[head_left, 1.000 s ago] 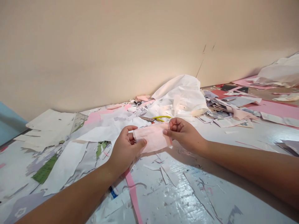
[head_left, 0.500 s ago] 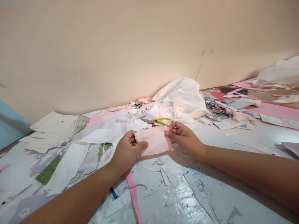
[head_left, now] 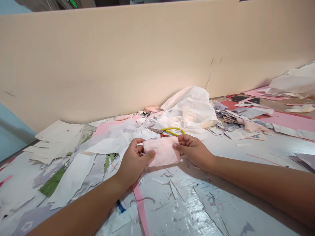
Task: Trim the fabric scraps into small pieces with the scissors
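Note:
A small pale pink rectangle, paper or thin cloth (head_left: 162, 152), is held up just above the table between both hands. My left hand (head_left: 135, 159) pinches its left edge, thumb lying on the near face. At the right edge, my right hand (head_left: 193, 150) grips it between thumb and fingers. Just behind the piece lie scissors (head_left: 173, 130) with yellow and red handles, blades pointing left. Beneath the left wrist runs a pink paper strip (head_left: 140, 208).
A beige partition (head_left: 110, 59) rises behind the table. Crumpled white sheets (head_left: 194, 105) lean against it. Paper scraps (head_left: 71, 177) cover the left side, with a green piece (head_left: 52, 181) among them. Stacked cut pieces (head_left: 231, 118) and pink sheets (head_left: 292, 120) lie at the right.
The view has tilted up slightly, so the partition's top edge now shows. Both hands still hold the pink piece; its right edge looks flatter, with the right fingers slightly shifted.

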A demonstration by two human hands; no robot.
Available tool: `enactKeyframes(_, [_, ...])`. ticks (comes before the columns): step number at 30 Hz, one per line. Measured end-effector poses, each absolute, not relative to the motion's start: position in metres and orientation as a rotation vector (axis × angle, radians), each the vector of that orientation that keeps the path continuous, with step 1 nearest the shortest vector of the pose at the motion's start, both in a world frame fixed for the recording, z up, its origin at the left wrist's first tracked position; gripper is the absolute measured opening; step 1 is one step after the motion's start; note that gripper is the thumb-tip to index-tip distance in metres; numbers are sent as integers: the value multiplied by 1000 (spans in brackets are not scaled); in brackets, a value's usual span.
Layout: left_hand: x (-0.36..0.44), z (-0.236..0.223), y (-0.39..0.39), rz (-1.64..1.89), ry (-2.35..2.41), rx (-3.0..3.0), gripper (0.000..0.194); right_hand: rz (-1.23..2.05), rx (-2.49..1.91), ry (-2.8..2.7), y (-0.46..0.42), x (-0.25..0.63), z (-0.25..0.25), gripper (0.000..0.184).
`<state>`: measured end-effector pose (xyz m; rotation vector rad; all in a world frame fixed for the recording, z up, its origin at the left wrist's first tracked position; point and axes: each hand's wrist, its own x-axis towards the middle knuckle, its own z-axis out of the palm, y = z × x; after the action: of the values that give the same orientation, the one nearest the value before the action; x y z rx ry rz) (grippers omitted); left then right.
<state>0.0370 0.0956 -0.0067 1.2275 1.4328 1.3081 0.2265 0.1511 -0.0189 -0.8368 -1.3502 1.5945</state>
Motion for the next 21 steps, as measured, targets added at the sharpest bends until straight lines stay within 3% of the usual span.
enactKeyframes(16, [34,-14,102,1228,1502,1186,28,1662,-883,-1198,154,225,-21,25])
enactKeyframes(21, [30,5,101,1191,1553,1343,37,1663,-883,-1218,159,226,-29,23])
